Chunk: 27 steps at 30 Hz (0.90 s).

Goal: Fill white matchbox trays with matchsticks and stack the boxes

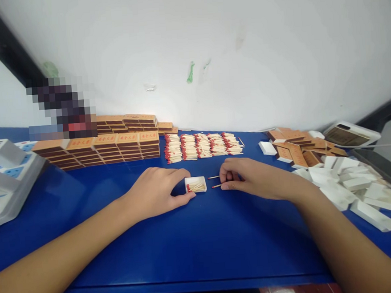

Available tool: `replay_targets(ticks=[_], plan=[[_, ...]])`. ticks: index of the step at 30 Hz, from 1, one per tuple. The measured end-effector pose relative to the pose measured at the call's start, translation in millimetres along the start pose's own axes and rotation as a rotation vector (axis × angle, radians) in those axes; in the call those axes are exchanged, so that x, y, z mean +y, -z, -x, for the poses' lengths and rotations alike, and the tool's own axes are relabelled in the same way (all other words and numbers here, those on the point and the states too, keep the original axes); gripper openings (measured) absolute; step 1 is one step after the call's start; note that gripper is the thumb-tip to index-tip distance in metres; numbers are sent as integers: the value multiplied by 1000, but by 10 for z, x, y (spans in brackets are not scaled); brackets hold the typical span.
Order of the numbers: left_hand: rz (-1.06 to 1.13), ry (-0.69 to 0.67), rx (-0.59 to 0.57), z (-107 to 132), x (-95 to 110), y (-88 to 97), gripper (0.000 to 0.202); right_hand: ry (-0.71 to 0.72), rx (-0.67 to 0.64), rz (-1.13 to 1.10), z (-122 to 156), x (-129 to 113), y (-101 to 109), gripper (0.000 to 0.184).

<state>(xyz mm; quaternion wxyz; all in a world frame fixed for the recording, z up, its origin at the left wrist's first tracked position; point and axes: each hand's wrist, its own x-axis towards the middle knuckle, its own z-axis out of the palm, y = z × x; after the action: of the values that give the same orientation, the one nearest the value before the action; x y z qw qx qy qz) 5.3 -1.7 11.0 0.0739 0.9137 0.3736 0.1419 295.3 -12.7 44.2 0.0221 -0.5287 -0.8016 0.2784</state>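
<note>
Between thumb and forefinger, my left hand (161, 191) grips the end of a small white matchbox tray (204, 184) on the blue tabletop. Several matches (195, 187) lie inside it, red heads toward my left hand. Just right of the tray, my right hand (239, 174) has its fingers closed on two matches (215, 186), whose red heads point left at the tray. Part of their sticks is hidden by my fingers. Beyond my hands, piles of red-headed matches (204, 146) lie side by side in a row near the wall.
Stacked closed matchboxes (115, 147) stand at the back left. A grey-white device (3, 177) sits at the far left. On the right lie loose brown matchbox sleeves (294, 153), a heap of white trays (348, 180) and a white-edged phone-like object (352, 134).
</note>
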Motion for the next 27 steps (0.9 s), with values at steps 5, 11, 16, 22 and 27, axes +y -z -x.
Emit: replay_targets(ticks=[5,11,16,22,27], plan=[[1,-3,2,9,2,6,37,67,25,-25,20,-60,-9,17],[3,-32,10,23,25,6,34,211,248,-65,-31,-300,-240,12],[6,-50,14,31,43,-4,35,245,265,-31,-49,-381,-322,7],[-6,-61,28,36,36,13,34,149,345,101,-46,-161,-146,10],[-2,-24,-10,26,36,17,36,40,175,70,-109,42,-118,18]])
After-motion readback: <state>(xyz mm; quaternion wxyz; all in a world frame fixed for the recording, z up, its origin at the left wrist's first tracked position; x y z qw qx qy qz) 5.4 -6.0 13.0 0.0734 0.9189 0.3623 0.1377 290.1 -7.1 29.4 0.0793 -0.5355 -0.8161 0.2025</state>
